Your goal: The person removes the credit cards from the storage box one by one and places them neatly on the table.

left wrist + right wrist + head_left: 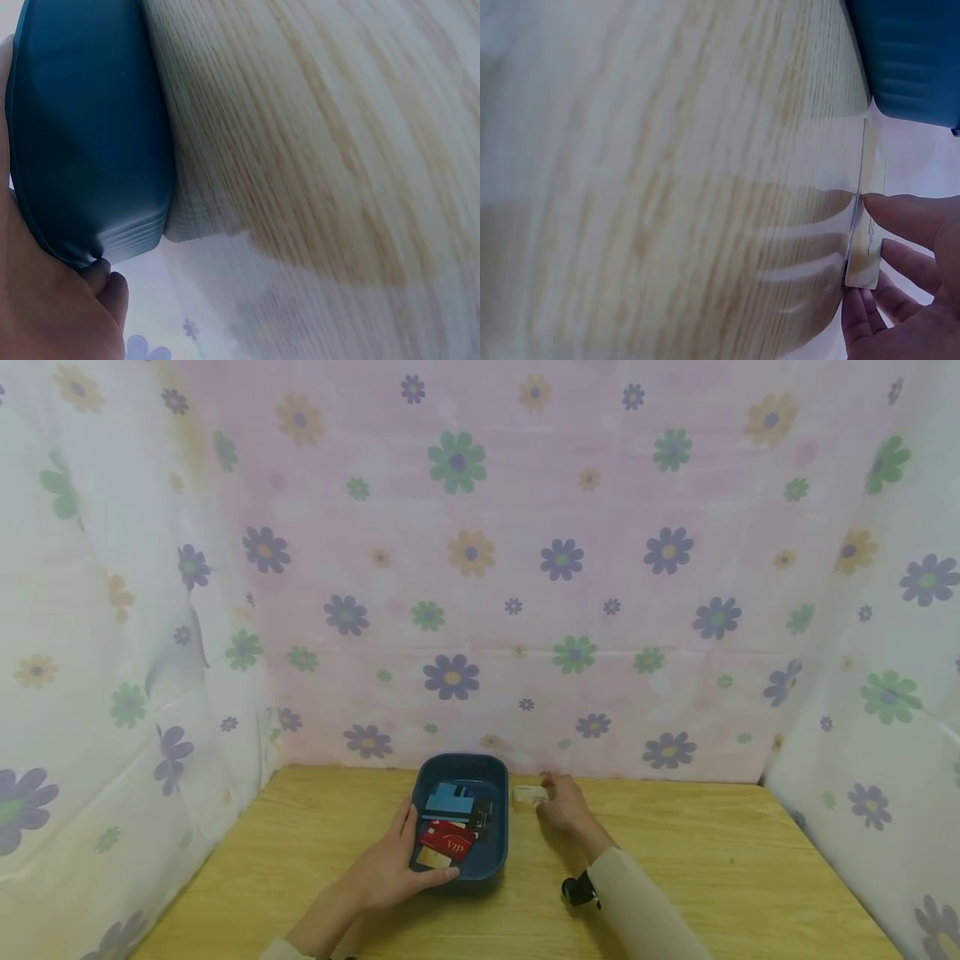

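Note:
A dark blue plastic bin (491, 852) stands on the table, with several cards lying in it. Among them are a light blue card (450, 799), a red card (447, 840) marked VIP and a pale gold card (433, 857). My left hand (386, 864) grips the bin's near left side, thumb over the near rim and fingers along the outer wall. To the right of the bin, my right hand (564, 806) pinches a pale cream card (528, 793) at its right end. In the right wrist view, the card (868, 232) lies between thumb and fingers, close over the tabletop.
The wood-grain table (675, 860) runs back to a flowered cloth (510, 568) hung as a wall. Similar cloth sides (97, 693) stand at left and right. A small black device (579, 890) sits by my right sleeve (637, 902).

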Demonstrator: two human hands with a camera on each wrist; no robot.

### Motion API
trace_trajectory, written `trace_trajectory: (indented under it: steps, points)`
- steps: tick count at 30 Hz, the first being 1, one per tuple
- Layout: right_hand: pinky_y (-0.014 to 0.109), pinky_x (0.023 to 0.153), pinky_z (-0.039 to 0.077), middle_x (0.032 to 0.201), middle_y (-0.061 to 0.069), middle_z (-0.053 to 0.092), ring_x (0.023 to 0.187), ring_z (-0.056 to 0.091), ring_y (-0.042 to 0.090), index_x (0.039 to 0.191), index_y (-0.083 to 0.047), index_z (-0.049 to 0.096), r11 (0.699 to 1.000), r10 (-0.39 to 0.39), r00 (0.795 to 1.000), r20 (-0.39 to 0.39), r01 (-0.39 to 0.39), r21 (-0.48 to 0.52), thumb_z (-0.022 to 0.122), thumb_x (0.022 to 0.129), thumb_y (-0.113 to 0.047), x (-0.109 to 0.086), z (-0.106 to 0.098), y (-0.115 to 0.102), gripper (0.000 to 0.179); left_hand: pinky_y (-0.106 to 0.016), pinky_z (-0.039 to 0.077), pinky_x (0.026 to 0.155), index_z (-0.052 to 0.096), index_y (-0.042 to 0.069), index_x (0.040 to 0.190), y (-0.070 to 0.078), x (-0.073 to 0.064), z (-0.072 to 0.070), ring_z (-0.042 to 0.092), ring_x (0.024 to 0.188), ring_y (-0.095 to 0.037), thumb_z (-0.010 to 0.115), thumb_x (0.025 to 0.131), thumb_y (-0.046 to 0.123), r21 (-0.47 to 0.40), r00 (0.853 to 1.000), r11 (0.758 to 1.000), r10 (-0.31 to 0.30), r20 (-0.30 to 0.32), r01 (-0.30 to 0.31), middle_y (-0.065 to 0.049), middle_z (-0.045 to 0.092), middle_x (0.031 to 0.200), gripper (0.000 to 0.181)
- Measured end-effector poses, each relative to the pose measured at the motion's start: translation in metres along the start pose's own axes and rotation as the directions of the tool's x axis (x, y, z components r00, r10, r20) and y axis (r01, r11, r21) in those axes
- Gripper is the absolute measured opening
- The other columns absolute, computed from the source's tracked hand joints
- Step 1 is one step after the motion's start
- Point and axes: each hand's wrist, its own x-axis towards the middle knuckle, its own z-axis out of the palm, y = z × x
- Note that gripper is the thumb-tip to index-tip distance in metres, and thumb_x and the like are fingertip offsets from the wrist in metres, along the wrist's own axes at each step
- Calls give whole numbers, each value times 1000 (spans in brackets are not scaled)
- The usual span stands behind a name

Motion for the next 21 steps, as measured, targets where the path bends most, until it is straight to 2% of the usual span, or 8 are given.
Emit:
trace_trajectory:
  steps: [5,11,16,21]
  points:
    - [64,110,33,132,34,53,127,46,53,121,12,64,998,-7,1000,17,8,-67,72,80,-2,0,-2,-1,43,-60,44,107,11,0,164,0,0,1,40,144,-45,67,81,77,-8,1000,1000,2,-6,-2,-15,2,172,126]
    - [64,110,32,137,34,50,130,41,55,121,10,66,992,16,998,66,-7,-123,75,84,-6,-4,-5,-3,41,-59,45,106,11,1,164,0,0,2,41,144,-44,67,81,78,-5,1000,1000,5,-6,-5,-15,2,172,127]
    - [64,108,36,140,33,47,129,39,56,126,9,65,994,57,996,71,-51,-96,75,86,-8,-6,-5,-2,44,-59,44,107,10,0,164,-2,-1,3,40,144,-45,67,81,78,-2,1000,1000,3,0,-3,-16,2,172,127]
    - [65,111,31,145,32,44,135,36,54,137,9,58,997,39,997,63,-35,-68,72,87,-9,-4,-5,1,55,-59,44,107,10,0,163,-3,1,2,39,145,-45,66,82,78,2,1000,1000,13,2,-13,-16,0,172,126]
